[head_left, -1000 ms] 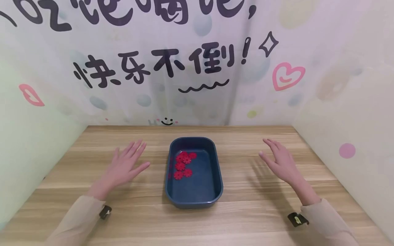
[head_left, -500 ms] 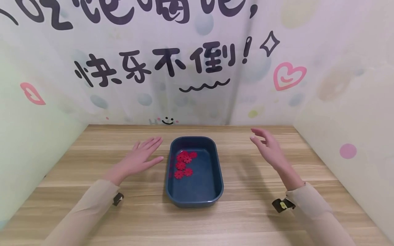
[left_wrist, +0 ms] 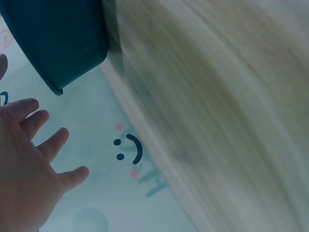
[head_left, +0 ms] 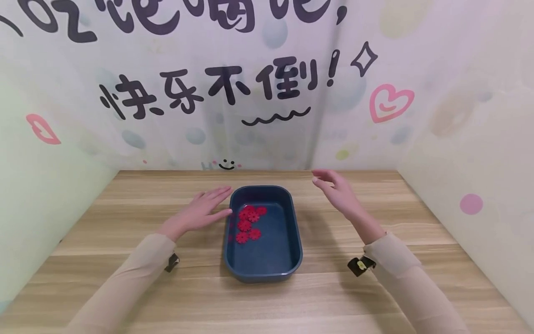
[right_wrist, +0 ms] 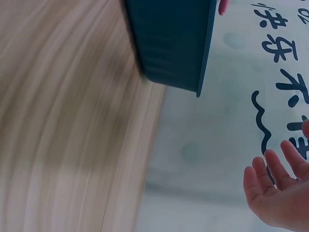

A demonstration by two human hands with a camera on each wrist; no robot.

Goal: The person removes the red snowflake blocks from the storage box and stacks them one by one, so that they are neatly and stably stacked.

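A deep blue rectangular tray (head_left: 275,246) stands on the wooden table in the head view. Several red flower-shaped plastic discs (head_left: 244,225) lie in its left half, some overlapping. My left hand (head_left: 199,214) is at the tray's left rim, fingers straight and thumb spread; whether it touches the rim cannot be told. To the right of the tray, my right hand (head_left: 340,195) hovers apart from it, fingers slightly bent and holding nothing. Both wrist views show the tray's outer wall (left_wrist: 63,38) with a relaxed hand (right_wrist: 280,191) beside it.
The wood-grain table (head_left: 267,306) meets a white printed curtain (head_left: 167,139) at its back edge. Pale walls (head_left: 479,153) close it in on both sides. Each wrist wears a dark strap (head_left: 361,265) over a beige sleeve (head_left: 400,264).
Both hands have moved inward toward the tray, the left rightward to its rim and the right leftward. The tray and the red discs have stayed in place.
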